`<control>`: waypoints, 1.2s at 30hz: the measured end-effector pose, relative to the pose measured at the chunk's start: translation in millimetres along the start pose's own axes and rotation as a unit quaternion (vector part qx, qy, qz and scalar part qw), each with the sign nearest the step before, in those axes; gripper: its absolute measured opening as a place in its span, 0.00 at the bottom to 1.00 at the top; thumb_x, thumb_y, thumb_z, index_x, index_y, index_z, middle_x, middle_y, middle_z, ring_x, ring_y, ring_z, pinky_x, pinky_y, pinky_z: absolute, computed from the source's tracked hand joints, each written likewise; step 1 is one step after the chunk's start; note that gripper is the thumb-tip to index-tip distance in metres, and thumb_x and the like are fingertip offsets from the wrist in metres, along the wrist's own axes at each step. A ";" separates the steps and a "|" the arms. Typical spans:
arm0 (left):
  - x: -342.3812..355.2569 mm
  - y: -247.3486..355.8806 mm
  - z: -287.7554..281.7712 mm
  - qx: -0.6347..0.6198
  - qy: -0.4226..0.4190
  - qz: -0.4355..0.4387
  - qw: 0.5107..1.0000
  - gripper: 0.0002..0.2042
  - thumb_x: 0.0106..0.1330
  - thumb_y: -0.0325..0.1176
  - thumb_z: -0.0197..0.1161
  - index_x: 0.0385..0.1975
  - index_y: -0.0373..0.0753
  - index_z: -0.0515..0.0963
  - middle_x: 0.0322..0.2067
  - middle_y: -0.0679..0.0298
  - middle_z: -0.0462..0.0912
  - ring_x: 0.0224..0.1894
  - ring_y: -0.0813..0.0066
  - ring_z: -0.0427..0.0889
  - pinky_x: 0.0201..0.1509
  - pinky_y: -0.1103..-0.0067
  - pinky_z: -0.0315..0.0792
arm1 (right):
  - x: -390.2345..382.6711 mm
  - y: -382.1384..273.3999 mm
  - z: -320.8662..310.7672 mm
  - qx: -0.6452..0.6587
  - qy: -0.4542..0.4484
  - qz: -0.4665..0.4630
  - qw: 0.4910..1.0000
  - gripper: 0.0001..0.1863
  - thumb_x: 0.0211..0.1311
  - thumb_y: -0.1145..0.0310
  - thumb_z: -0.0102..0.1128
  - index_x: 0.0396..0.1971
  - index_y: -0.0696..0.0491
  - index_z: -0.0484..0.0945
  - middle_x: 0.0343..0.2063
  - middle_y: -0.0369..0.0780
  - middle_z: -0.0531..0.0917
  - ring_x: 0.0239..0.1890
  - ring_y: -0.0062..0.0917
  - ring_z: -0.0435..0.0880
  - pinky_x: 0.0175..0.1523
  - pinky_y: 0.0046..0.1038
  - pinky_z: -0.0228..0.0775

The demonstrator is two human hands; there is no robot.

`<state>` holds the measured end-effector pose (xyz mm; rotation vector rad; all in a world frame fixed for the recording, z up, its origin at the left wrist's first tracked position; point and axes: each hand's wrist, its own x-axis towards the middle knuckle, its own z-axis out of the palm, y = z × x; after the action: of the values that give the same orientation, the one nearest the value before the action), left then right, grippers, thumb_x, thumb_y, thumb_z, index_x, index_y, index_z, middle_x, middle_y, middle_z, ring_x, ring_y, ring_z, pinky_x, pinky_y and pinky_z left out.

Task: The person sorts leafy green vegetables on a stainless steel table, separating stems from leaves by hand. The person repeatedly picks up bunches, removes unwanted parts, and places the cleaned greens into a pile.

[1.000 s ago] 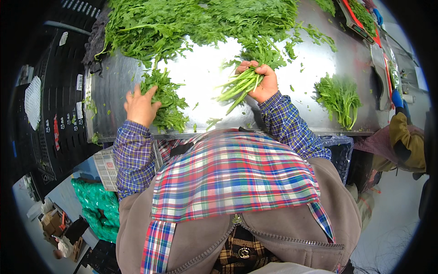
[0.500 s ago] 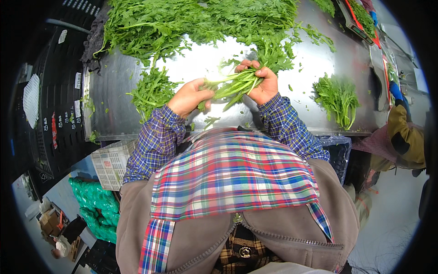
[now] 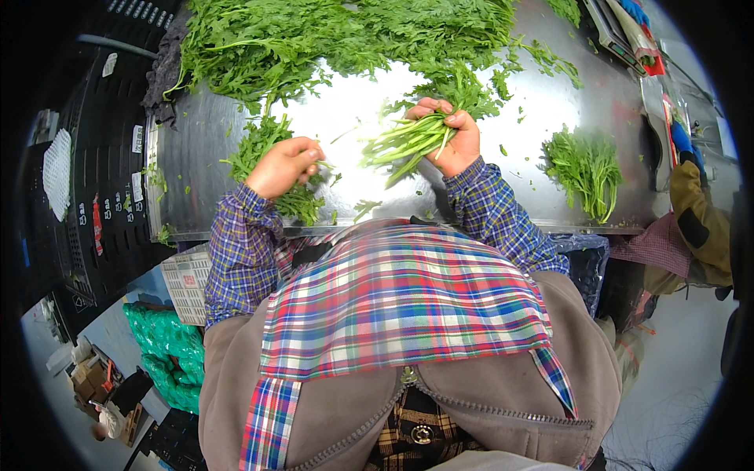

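Observation:
My right hand is closed around a bunch of leafy green stems, lifted over the steel table. The pale cut ends point left, and the lobed leaves spread beyond my fingers. To the left, my left hand is apart from the bunch, thumb and fingers pinched together. A tiny green bit shows by its fingertips, but whether they grip it is unclear. Under and behind that hand lies a small pile of greens, partly hidden by my wrist.
A large heap of greens covers the far side of the steel table. At right lies a separate bunch, with a scale farther back. Black crates stand at left; a co-worker's sleeve shows at far right.
My left hand has pulled away from the stems, moving left and toward the small pile. My right hand keeps hold of the bunch, nearly in place. At far right, the co-worker's arm has shifted.

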<state>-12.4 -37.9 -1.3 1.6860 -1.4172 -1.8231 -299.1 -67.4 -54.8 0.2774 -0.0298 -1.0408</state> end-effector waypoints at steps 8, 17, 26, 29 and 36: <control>-7.0 2.3 44.3 0.093 0.173 0.183 0.963 0.13 0.58 0.39 0.63 0.38 0.38 0.77 0.30 0.61 0.81 0.34 0.70 0.78 0.41 0.75 0.71 | 1.0 2.2 -0.3 -0.014 0.020 -0.012 1.000 0.07 0.38 0.79 0.44 0.22 0.53 0.63 0.29 0.38 0.66 0.39 0.31 0.69 0.51 0.40 0.66; -0.2 -2.1 33.1 0.411 0.231 0.107 0.875 0.06 0.57 0.32 0.63 0.31 0.38 0.76 0.27 0.58 0.80 0.33 0.61 0.78 0.38 0.73 0.70 | -2.6 -12.8 -11.1 -0.083 0.050 -0.079 0.992 0.06 0.41 0.79 0.44 0.24 0.53 0.65 0.35 0.41 0.72 0.43 0.36 0.72 0.56 0.44 0.65; 1.7 25.2 76.5 0.273 0.222 0.397 0.847 0.16 0.51 0.32 0.68 0.40 0.38 0.77 0.34 0.59 0.81 0.37 0.62 0.79 0.44 0.73 0.72 | 2.9 8.4 -11.2 -0.139 0.133 -0.104 0.976 0.07 0.45 0.79 0.46 0.27 0.54 0.68 0.36 0.41 0.73 0.46 0.35 0.72 0.59 0.42 0.62; 17.4 33.9 91.8 0.276 0.254 0.385 0.844 0.14 0.52 0.32 0.68 0.38 0.37 0.77 0.33 0.57 0.81 0.35 0.63 0.79 0.39 0.74 0.72 | 0.2 17.1 -4.4 -0.158 0.161 -0.104 0.969 0.08 0.50 0.79 0.46 0.32 0.56 0.70 0.40 0.44 0.75 0.48 0.37 0.72 0.61 0.42 0.60; 29.8 29.5 90.8 -0.127 0.084 0.166 0.974 0.09 0.62 0.33 0.62 0.39 0.37 0.77 0.31 0.68 0.80 0.34 0.80 0.77 0.35 0.83 0.70 | -1.9 19.7 -2.5 -0.152 0.144 -0.075 0.975 0.09 0.53 0.78 0.46 0.37 0.58 0.69 0.40 0.45 0.75 0.47 0.37 0.73 0.61 0.40 0.61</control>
<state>-111.8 -33.0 -10.8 1.3494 -1.2473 -1.5624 -283.0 -56.0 -52.3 0.1513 0.4151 -1.1282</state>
